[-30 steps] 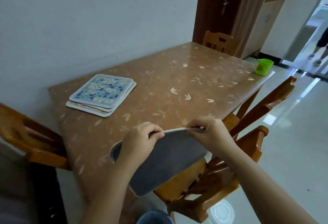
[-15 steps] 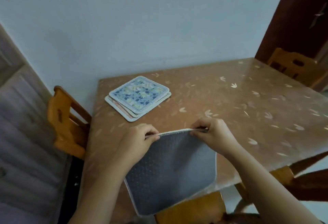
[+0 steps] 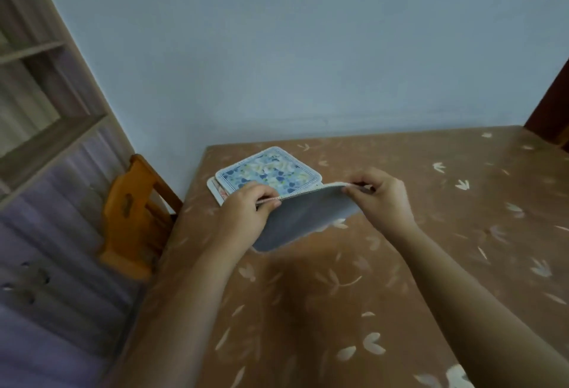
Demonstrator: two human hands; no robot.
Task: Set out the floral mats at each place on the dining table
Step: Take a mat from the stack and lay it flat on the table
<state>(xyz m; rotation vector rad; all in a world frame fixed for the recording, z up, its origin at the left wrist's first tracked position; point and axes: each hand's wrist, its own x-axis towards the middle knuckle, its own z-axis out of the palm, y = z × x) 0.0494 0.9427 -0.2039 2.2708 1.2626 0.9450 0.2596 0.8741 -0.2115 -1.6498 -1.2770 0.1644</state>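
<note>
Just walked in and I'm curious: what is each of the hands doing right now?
Left hand: pinches the top edge of the grey-backed mat.
Right hand: pinches the same edge.

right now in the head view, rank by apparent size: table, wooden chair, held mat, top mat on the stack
1. table
2. wooden chair and held mat, about alike; the mat is tilted, so unranked
3. top stacked mat, partly hidden behind the held mat

home dining room, leaf-print dining table [image 3: 400, 264], wooden chair [image 3: 132, 218], wall shelving [image 3: 46, 80]
</note>
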